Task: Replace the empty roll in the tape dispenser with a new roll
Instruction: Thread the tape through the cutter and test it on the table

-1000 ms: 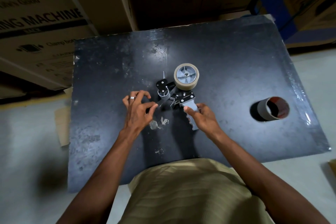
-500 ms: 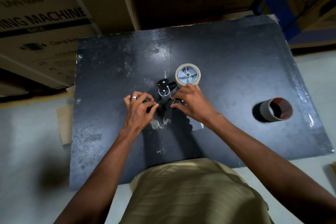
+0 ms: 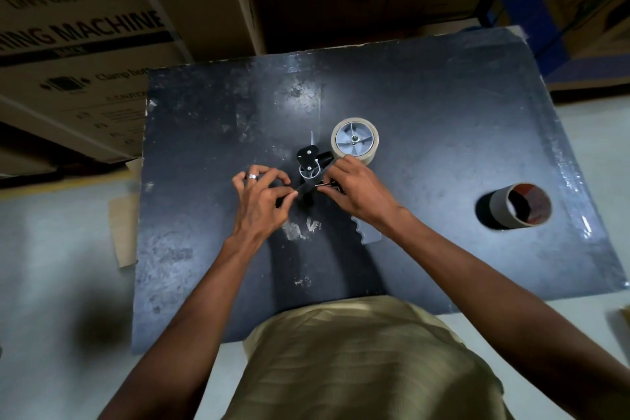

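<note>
While the new roll [image 3: 355,141] already sat on the tape dispenser [image 3: 315,169] at mid-table, the left hand [image 3: 262,201] pinched the tape end and the right hand [image 3: 358,191] gripped the frame. Step judged: threading. Next: feed tape past the roller. Empty core [image 3: 520,205] lay well apart.

Scuffed glossy black table [image 3: 443,133], cardboard empty core [image 3: 501,211].
</note>
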Motion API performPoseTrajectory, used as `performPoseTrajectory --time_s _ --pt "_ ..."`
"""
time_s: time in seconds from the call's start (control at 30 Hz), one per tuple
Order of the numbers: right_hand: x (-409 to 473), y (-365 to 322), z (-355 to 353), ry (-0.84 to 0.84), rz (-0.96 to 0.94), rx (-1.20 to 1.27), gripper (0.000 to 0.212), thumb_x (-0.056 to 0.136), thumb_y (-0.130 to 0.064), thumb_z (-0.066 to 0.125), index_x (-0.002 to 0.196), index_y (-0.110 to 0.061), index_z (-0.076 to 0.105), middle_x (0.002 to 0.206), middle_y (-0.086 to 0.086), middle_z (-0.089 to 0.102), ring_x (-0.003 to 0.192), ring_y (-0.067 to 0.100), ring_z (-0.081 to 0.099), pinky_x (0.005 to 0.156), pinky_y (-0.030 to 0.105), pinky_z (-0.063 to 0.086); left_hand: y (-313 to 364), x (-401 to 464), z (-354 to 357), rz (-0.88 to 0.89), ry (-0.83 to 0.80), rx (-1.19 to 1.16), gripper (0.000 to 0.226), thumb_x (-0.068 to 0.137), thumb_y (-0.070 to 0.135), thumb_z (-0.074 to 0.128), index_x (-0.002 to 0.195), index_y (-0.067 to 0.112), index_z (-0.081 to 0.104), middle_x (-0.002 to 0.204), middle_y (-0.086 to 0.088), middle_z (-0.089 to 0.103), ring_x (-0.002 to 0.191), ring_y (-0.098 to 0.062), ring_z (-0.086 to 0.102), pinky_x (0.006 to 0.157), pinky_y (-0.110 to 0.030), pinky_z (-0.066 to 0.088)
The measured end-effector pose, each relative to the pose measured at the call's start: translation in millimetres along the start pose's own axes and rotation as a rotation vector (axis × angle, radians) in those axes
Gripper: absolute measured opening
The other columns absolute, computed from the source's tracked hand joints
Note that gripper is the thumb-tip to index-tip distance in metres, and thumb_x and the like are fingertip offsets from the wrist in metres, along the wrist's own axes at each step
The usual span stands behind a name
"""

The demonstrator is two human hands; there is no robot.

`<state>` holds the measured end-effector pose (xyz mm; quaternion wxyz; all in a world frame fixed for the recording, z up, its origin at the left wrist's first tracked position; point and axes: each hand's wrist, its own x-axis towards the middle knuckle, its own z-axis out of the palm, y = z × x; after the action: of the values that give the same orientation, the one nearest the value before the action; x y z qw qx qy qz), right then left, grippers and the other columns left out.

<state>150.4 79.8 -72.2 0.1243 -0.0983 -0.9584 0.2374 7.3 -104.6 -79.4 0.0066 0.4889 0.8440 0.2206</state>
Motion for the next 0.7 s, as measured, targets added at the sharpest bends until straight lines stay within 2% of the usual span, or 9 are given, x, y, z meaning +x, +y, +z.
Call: performPoseTrajectory --time_s 0.13,0.2,0.3,0.4,0.47,0.53,0.6,0.63,0.7 --pt "2 -4 1 0.019 0.059 0.006 0.018 0.090 -0.018 0.075 0.083 -0.007 0.063 0.083 0.010 0.064 0.081 0.031 0.056 0.070 0.042 0.049 -2 -1 0 -0.012 -0.019 0.000 0.008 0.082 0.033 0.078 0.080 0.026 0.081 0.102 0.013 0.068 0.107 -0.024 0.053 0.091 -0.044 0.025" --pt "0 -6 -2 0.025 0.060 0.000 0.017 0.087 -0.019 0.078 0.089 -0.007 0.066 0.089 0.010 0.066 0.086 0.032 0.057 0.074 0.045 0.051 -2 -2 -1 -0.022 -0.038 -0.004 0.009 0.083 0.035 0.077 0.081 0.026 0.080 0.102 0.013 0.068 0.107 -0.024 0.054 0.091 -0.043 0.026" --pt "-15 -10 -9 0.073 0.179 -0.025 0.043 0.078 -0.039 0.084 0.112 -0.016 0.068 0.114 0.006 0.062 0.105 0.029 0.053 0.087 0.043 0.046 -5 -2 -1 -0.045 -0.073 -0.020 0.011 0.083 0.039 0.076 0.085 0.029 0.080 0.103 0.012 0.067 0.107 -0.022 0.053 0.089 -0.038 0.024" --pt "-39 -9 -16 0.137 0.499 0.030 0.077 0.067 -0.054 0.088 0.128 -0.018 0.056 0.123 0.009 0.053 0.112 0.028 0.047 0.094 0.039 0.041 -9 -5 -1 -0.068 -0.130 -0.055 0.025 0.084 0.046 0.069 0.098 0.028 0.079 0.105 0.011 0.066 0.107 -0.022 0.054 0.090 -0.036 0.028" --pt "-48 -8 -26 0.053 0.810 0.243 0.086 0.064 -0.051 0.093 0.129 -0.015 0.050 0.119 0.009 0.055 0.106 0.024 0.055 0.091 0.034 0.046 -12 -6 -2 -0.075 -0.180 -0.104 0.036 0.083 0.047 0.061 0.105 0.024 0.078 0.105 0.008 0.067 0.104 -0.025 0.056 0.092 -0.040 0.039" --pt "-50 -4 -36 -0.116 1.057 0.645 0.064 0.073 -0.041 0.092 0.116 -0.012 0.055 0.104 0.010 0.066 0.088 0.023 0.065 0.077 0.029 0.054 -15 -6 -3 -0.062 -0.217 -0.137 0.045 0.078 0.047 0.061 0.111 0.020 0.076 0.105 0.003 0.068 0.100 -0.027 0.057 0.091 -0.046 0.047" --pt "-53 2 -39 -0.241 1.075 1.019 0.045 0.081 -0.031 0.087 0.105 0.001 0.066 0.092 0.019 0.072 0.074 0.028 0.068 0.069 0.037 0.061 -14 -4 -3 -0.079 -0.249 -0.162 0.056 0.073 0.049 0.064 0.119 0.016 0.073 0.108 0.000 0.069 0.099 -0.028 0.058 0.092 -0.046 0.049" --pt "-52 5 -39 -0.281 1.057 1.113 0.043 0.083 -0.029 0.086 0.104 0.005 0.068 0.090 0.021 0.072 0.073 0.030 0.068 0.068 0.042 0.061 -13 -2 -4 -0.102 -0.260 -0.177 0.061 0.072 0.050 0.067 0.122 0.016 0.071 0.109 0.000 0.069 0.100 -0.027 0.058 0.094 -0.043 0.049" --pt "-48 9 -35 -0.341 1.039 1.214 0.036 0.084 -0.026 0.083 0.104 0.000 0.069 0.090 0.019 0.072 0.076 0.030 0.069 0.068 0.041 0.059 -7 4 -4 -0.136 -0.269 -0.197 0.066 0.070 0.056 0.071 0.122 0.016 0.071 0.111 -0.001 0.069 0.100 -0.026 0.058 0.094 -0.039 0.049"
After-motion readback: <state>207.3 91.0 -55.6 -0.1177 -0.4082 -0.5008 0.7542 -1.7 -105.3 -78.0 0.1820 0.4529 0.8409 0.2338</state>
